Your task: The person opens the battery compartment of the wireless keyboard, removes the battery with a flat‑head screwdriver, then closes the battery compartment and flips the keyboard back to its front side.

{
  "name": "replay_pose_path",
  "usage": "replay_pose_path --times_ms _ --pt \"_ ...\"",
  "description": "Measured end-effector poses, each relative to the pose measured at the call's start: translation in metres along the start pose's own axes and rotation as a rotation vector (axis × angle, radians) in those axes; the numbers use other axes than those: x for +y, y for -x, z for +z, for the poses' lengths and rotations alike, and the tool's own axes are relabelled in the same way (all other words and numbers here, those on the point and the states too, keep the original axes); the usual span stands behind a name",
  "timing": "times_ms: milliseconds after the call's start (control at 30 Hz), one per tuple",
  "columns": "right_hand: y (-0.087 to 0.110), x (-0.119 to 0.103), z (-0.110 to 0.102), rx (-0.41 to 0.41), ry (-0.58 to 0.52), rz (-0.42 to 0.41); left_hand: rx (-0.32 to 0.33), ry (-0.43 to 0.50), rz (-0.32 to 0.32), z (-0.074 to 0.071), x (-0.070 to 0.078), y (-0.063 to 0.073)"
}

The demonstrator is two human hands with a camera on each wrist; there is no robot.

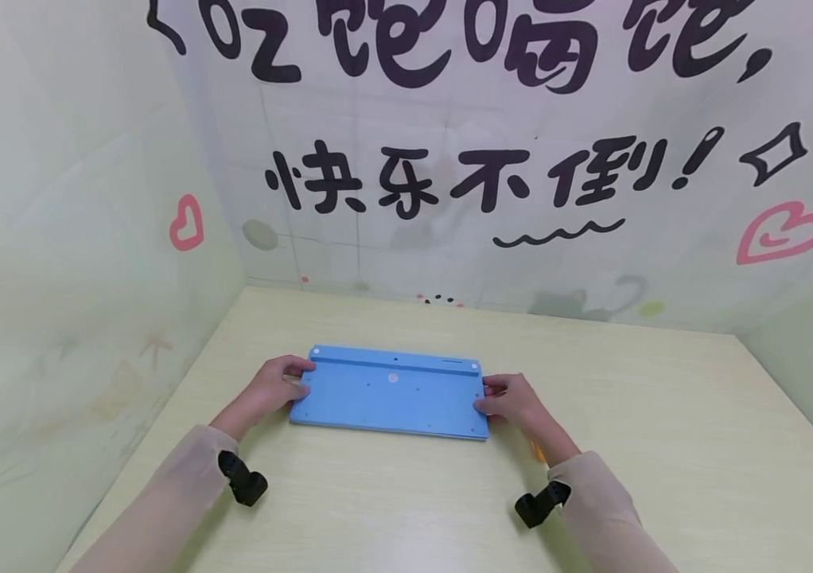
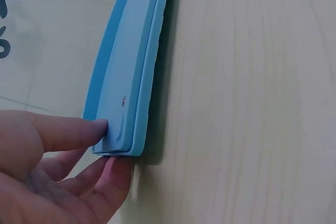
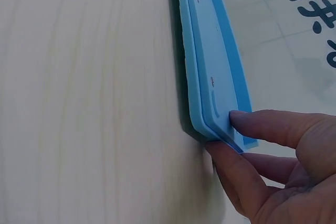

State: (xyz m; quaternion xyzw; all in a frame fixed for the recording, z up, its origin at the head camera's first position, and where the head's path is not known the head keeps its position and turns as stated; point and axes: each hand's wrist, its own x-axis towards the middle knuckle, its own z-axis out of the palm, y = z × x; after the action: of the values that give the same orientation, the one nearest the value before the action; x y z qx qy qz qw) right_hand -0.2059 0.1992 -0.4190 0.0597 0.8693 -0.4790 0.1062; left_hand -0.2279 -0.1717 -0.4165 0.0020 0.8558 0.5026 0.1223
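Observation:
A blue keyboard [image 1: 392, 402] lies underside up between the two hands, showing small screw holes, a raised ridge along its far edge and a round pale dot near the middle. At its left end, the left hand [image 1: 279, 383] grips it, the thumb [image 2: 100, 129] on the upturned underside and the other fingers beneath. The right hand [image 1: 514, 398] holds the opposite end likewise; in the right wrist view its thumb [image 3: 244, 121] presses the flat back while fingers support the edge from below. A shadow runs under the keyboard's near edge. Its key side is hidden.
The pale wood-grain table [image 1: 392, 509] spreads around the keyboard. Behind it hangs a white cloth [image 1: 406, 255] with black lettering, and a pale cloth wall [image 1: 77, 278] stands at the left. A small orange thing [image 1: 538, 451] shows partly behind the right wrist.

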Motion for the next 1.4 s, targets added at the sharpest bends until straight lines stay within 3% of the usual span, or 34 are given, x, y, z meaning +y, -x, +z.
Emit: replay_pose_path --times_ms 233,500,900,1133,1400 --pt "0.003 -0.003 0.001 0.006 0.006 0.002 0.021 -0.039 -0.004 0.003 0.002 -0.001" --pt "0.002 -0.006 0.002 -0.002 0.017 -0.016 0.044 -0.069 -0.057 0.001 0.006 -0.003" --pt "0.001 -0.004 0.007 0.018 0.070 -0.016 0.028 -0.110 -0.077 0.002 0.006 -0.002" --pt "0.004 -0.002 0.004 0.034 0.056 -0.004 0.001 -0.059 -0.100 0.004 0.031 0.001" --pt "0.004 0.001 0.002 0.036 0.029 0.016 -0.056 -0.072 -0.023 0.022 0.058 -0.009"
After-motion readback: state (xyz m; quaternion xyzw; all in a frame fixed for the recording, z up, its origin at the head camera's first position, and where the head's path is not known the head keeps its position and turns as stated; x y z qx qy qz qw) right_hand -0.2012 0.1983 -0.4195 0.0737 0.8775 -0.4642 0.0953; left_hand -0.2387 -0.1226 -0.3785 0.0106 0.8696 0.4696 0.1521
